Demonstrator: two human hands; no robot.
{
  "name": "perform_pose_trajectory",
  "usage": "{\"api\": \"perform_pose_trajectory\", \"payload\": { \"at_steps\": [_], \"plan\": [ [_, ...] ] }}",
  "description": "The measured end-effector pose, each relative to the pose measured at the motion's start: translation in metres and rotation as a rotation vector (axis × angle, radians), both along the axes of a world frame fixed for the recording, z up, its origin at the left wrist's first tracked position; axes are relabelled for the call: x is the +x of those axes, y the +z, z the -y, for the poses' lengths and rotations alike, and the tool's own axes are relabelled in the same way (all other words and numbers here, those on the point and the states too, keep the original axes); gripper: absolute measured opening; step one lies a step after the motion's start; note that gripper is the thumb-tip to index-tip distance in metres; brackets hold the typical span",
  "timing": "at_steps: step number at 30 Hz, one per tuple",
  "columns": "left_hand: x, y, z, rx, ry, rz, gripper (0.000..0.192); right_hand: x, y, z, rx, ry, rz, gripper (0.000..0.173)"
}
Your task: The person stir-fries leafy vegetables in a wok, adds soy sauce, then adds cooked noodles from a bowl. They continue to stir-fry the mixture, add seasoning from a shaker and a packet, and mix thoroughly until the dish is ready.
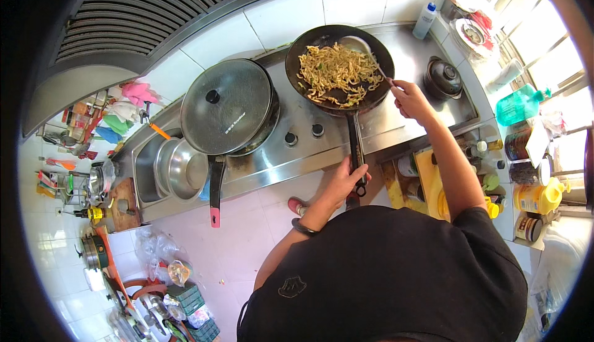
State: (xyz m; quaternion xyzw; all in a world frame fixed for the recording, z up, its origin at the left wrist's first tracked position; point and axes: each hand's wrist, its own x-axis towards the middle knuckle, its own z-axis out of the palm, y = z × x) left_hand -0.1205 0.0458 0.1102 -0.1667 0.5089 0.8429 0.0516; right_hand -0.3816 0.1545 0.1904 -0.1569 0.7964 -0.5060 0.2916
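Note:
A dark frying pan [316,40] rests on the right part of the steel stove, holding a heap of cooked, shredded food [336,73] with green bits. My left hand [347,179] grips the black pan handle [355,142], which points toward my body. In my right hand [409,101] is the thin handle of a metal ladle [356,44]. The ladle's bowl lies in the pan at the food's upper right edge. What heats the pan underneath is hidden.
Left of the pan stands a lidded wok [227,110], its handle jutting past the counter edge. Metal bowls [188,170] sit by the sink [144,179]. A dark lidded pot [443,77] and a plastic bottle [424,21] are at the right. A range hood [153,12] hangs above.

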Motion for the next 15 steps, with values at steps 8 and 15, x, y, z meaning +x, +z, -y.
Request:
{"api": "perform_pose_trajectory", "payload": {
  "at_steps": [8, 15],
  "plan": [
    [-0.003, 0.003, 0.0, -0.051, -0.046, -0.003, 0.035, 0.011, -0.023, 0.017, -0.28, -0.009, 0.352, 0.025],
    [-0.001, 0.002, 0.001, -0.034, -0.022, 0.002, 0.04, -0.001, -0.01, 0.003, -0.136, 0.103, 0.189, 0.043]
  ]
}}
